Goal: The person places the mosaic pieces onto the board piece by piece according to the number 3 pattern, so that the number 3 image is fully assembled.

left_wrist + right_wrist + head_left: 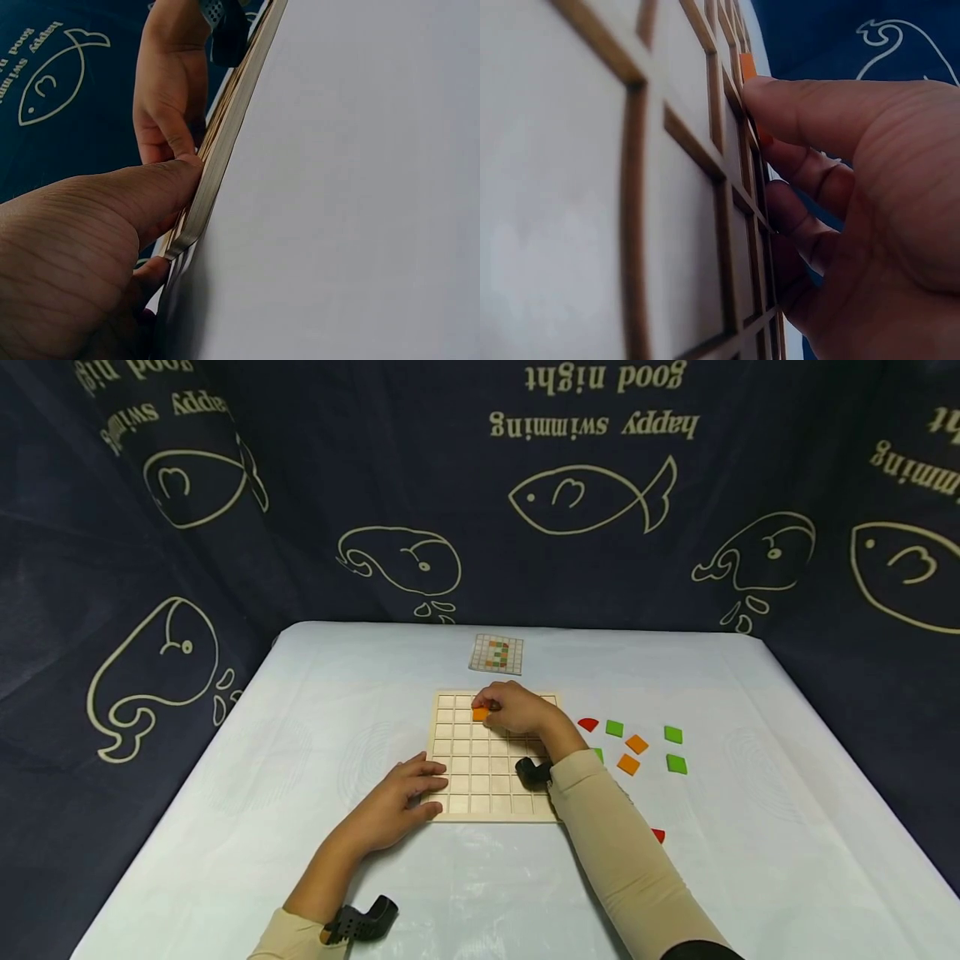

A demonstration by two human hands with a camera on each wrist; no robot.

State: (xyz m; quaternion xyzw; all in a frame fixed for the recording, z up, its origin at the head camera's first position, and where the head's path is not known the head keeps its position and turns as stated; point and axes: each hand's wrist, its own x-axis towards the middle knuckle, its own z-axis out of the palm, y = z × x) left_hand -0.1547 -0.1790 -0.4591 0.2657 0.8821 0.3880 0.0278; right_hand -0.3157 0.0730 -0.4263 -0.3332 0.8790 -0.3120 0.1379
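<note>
One orange tile [481,714] flat, right hand [517,708] pinching

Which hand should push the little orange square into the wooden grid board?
Probably the right hand: it already pinches the orange square tile over the wooden grid board. The left hand rests on the board's edge.

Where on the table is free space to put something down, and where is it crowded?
Bare table lies left of the wooden grid board, beside the left hand. The strip between the board's far edge and the pattern card is also free. It is crowded right of the board, where the loose tiles lie by the right hand.
</note>
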